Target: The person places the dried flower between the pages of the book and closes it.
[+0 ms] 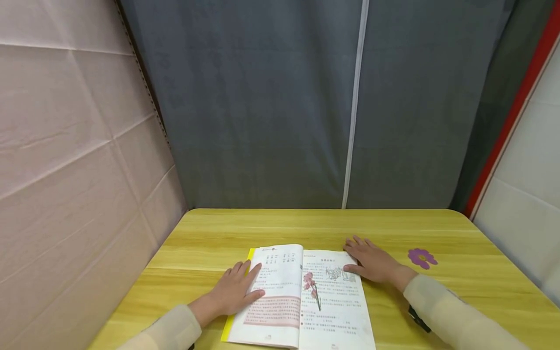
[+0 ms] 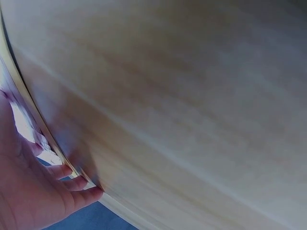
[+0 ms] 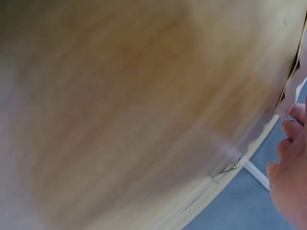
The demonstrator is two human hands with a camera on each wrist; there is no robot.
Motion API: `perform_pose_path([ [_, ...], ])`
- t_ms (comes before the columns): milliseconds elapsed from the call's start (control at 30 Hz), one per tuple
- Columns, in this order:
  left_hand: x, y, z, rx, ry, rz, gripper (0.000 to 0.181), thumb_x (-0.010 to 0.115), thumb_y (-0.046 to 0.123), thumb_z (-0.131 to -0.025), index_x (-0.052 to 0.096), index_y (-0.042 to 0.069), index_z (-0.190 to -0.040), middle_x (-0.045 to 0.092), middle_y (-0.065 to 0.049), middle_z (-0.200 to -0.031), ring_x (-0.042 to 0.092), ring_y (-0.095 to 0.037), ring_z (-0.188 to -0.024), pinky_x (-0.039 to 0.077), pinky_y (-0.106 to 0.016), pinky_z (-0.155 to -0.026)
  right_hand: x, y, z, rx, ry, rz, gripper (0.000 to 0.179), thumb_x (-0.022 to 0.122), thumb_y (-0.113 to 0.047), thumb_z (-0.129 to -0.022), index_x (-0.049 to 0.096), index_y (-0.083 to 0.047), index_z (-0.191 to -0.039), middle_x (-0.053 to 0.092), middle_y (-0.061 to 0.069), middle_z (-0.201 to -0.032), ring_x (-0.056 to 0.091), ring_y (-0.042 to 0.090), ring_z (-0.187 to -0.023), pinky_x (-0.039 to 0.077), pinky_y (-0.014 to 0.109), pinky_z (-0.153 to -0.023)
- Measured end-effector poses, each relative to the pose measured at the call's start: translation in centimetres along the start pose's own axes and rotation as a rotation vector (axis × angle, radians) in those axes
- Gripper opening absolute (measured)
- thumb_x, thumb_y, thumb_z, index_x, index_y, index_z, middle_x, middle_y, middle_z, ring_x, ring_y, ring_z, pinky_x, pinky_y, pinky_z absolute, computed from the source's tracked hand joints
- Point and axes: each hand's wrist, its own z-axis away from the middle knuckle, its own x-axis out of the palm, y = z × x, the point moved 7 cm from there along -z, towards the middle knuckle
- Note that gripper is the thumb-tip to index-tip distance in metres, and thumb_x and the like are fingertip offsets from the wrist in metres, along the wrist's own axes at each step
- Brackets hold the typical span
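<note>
An open book [image 1: 280, 287] with printed pages lies on the table. Across its right page rests a dried pink flower [image 1: 311, 287] on a thin dark stem. My left hand [image 1: 235, 288] lies at the book's left side, thumb and forefinger stretched over the left page. Beside the upper right corner my right hand [image 1: 376, 262] is spread flat, its thumb on the page's edge and the other fingers on the tabletop. Low in the left wrist view, the left hand [image 2: 33, 191] shows with extended fingers. Only part of the right hand [image 3: 290, 163] appears in the right wrist view.
A purple flower-shaped piece [image 1: 422, 258] lies on the wood-grain table [image 1: 218, 228] to the right of my right hand. Behind the table's far edge hangs a dark grey curtain [image 1: 262, 121]. Pale cloth walls [image 1: 78, 170] stand on both sides.
</note>
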Motion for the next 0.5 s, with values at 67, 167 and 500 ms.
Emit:
perform_pose_path([
  [67, -0.05, -0.03, -0.02, -0.005, -0.006, -0.003, 0.081, 0.032, 0.065, -0.097, 0.029, 0.007, -0.153, 0.03, -0.027, -0.15, 0.03, -0.045, -0.135, 0.031, -0.06, -0.104, -0.02, -0.15, 0.05, -0.011, -0.005, 0.005, 0.076, 0.046, -0.056, -0.097, 0.043, 0.004, -0.143, 0.036, 0.025, -0.149, 0.023, 0.045, -0.14, 0.018, 0.06, -0.111],
  [167, -0.05, -0.11, -0.07, -0.006, -0.007, -0.003, 0.081, 0.032, 0.065, -0.097, 0.029, 0.007, -0.153, 0.03, -0.026, -0.15, 0.031, -0.044, -0.135, 0.031, -0.059, -0.104, -0.16, -0.4, 0.1, -0.02, 0.003, 0.003, 0.074, 0.047, -0.053, -0.098, 0.044, 0.005, -0.143, 0.038, 0.025, -0.148, 0.024, 0.045, -0.14, 0.019, 0.06, -0.111],
  [500, 0.05, -0.08, -0.04, -0.013, -0.03, 0.011, 0.081, 0.033, 0.066, -0.096, 0.029, 0.008, -0.153, 0.029, -0.025, -0.15, 0.031, -0.043, -0.135, 0.03, -0.06, -0.104, -0.76, -1.01, 0.14, -0.027, 0.102, -0.005, 0.067, 0.062, -0.045, -0.093, 0.053, 0.007, -0.133, 0.049, 0.026, -0.138, 0.035, 0.047, -0.133, 0.03, 0.058, -0.106],
])
